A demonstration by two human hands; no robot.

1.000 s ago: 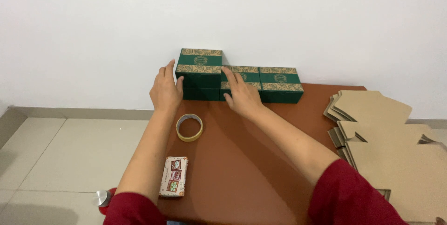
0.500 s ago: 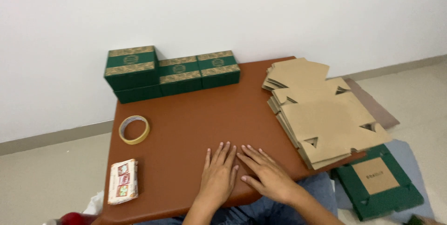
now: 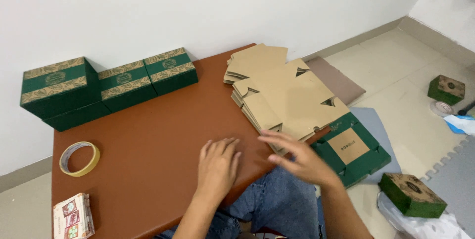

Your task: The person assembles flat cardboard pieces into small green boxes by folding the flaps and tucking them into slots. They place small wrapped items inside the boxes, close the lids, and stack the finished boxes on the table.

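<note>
My left hand (image 3: 216, 166) lies flat, palm down, on the brown table (image 3: 158, 135) near its front edge, holding nothing. My right hand (image 3: 295, 157) hovers with fingers spread at the near corner of a stack of flat tan cardboard box blanks (image 3: 284, 90) on the table's right side; whether it touches them I cannot tell. Several green boxes with gold leaf bands (image 3: 106, 85) stand in a row along the wall at the table's back left, the leftmost stacked two high.
A roll of yellowish tape (image 3: 79, 158) and a small printed packet (image 3: 73, 216) lie at the table's left. On the floor to the right are an unfolded green box blank (image 3: 352, 147), two closed green boxes (image 3: 412, 195) (image 3: 447, 89), a grey mat and white plastic bags.
Both hands left the green boxes and came back to the table's front edge. The view swung right, and my right hand has moved toward the cardboard stack.
</note>
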